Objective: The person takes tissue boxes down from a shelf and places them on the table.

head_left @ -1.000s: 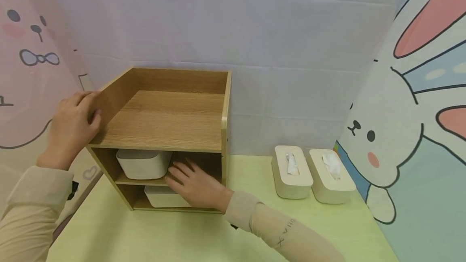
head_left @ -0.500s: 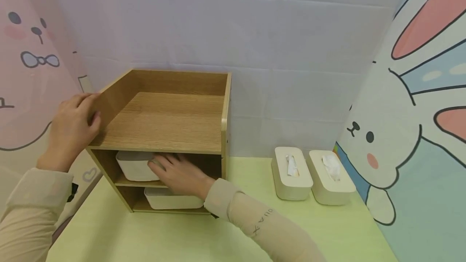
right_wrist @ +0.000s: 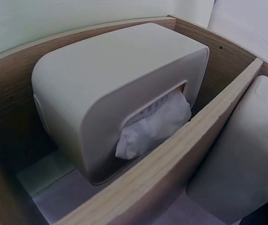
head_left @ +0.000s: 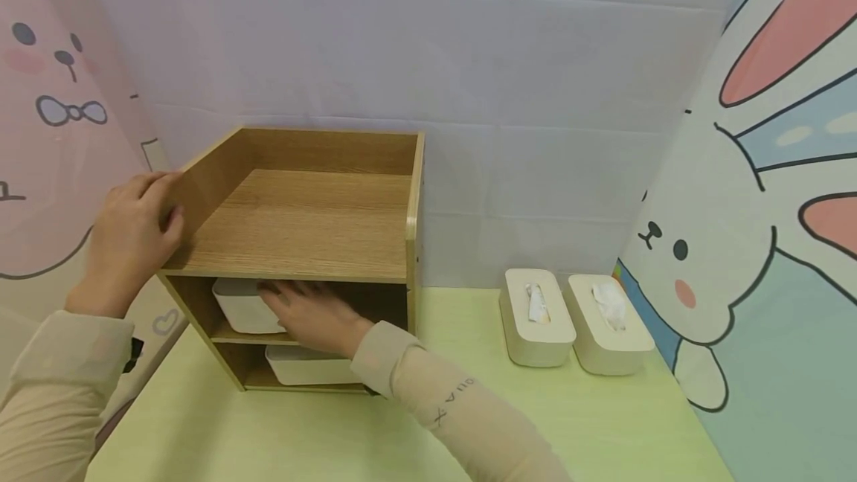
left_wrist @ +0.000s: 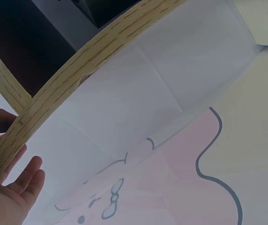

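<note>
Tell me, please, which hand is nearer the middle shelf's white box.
Right: the right hand is at the white box; the left hand holds the side panel, higher and further left.

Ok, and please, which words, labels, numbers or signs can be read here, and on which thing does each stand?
"X", on the right sleeve; the marks beside it are too unclear to read surely.
Small print in the slot of the lower box: too blurred to read.
No other text can be made out.
</note>
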{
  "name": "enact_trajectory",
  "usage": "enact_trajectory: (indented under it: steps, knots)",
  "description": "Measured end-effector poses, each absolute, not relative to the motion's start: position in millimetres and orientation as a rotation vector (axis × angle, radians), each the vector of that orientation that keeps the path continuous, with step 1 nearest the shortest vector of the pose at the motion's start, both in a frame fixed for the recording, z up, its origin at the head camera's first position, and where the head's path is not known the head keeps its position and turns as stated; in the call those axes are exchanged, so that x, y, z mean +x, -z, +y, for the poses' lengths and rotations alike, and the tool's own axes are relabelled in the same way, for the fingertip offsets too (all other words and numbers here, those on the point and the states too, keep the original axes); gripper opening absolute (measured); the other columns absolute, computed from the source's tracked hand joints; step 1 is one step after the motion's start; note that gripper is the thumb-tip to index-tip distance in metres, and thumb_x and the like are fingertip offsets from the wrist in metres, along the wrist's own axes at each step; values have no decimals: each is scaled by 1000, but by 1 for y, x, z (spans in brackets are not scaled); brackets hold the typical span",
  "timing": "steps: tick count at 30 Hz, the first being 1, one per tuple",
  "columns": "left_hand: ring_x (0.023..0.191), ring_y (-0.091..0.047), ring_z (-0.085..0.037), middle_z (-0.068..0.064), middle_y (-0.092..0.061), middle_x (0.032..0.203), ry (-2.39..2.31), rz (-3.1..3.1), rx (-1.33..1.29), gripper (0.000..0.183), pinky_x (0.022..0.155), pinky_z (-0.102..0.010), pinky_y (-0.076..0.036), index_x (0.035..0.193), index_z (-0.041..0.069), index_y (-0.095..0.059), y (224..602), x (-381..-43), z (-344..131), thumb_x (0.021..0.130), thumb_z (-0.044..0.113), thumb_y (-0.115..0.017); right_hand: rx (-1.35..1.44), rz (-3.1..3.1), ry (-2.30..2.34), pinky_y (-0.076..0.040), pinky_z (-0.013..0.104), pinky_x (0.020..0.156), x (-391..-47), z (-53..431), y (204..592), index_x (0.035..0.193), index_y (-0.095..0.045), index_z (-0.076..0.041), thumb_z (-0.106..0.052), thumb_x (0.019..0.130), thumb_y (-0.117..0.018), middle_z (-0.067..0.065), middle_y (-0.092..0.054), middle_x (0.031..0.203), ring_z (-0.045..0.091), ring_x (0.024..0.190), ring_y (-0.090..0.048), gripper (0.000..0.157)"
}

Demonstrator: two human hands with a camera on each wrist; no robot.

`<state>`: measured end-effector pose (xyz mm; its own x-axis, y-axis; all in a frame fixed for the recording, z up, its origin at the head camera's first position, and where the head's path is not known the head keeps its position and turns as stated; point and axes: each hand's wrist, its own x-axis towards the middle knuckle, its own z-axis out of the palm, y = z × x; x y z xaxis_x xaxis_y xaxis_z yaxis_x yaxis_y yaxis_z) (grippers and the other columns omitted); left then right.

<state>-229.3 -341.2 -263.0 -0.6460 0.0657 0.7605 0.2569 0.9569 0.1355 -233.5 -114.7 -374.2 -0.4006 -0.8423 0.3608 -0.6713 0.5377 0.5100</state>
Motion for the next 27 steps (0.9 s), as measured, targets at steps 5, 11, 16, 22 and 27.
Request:
enact_trajectory:
  steps: [5, 11, 16, 22, 27]
  knots:
    - [99, -46, -48, -28, -54, 113, 294, -2271, -219, 40, 88, -56, -36, 120, -3, -54, 263, -230, -341, 80, 1, -54, 1209, -2228, 417, -51, 23, 86, -234, -118, 374, 141, -25, -22, -40, 95, -36, -3, -37, 142, 12, 127, -42, 51]
    - [98, -47, -48, -28, -54, 113, 291, -2262, -222, 40, 86, -56, -36, 119, -3, -54, 264, -231, -342, 80, 1, -54, 1207, -2265, 429, -50, 22, 88, -235, -123, 372, 141, -24, -23, -41, 96, -35, -4, -34, 143, 11, 126, -42, 50]
    - [97, -47, -48, -28, -54, 112, 298, -2250, -234, 39, 86, -55, -36, 118, -3, -54, 262, -230, -342, 80, 1, -54, 1223, -2306, 389, -47, 21, 92, -235, -126, 369, 140, -26, -22, -41, 95, -38, -5, -35, 141, 10, 125, -42, 50]
    - [98, -46, -49, -29, -54, 112, 298, -2260, -227, 39, 88, -56, -36, 119, -4, -54, 263, -230, -341, 80, 1, -54, 1224, -2326, 360, -45, 20, 93, -234, -127, 370, 137, -28, -23, -41, 94, -40, -6, -37, 137, 9, 123, -42, 48]
    - [98, -47, -49, -28, -54, 112, 297, -2248, -229, 38, 87, -56, -36, 117, -4, -55, 263, -230, -341, 79, 1, -54, 1206, -2282, 384, -43, 22, 97, -232, -125, 371, 135, -30, -22, -43, 93, -42, -6, -37, 136, 11, 123, -39, 49]
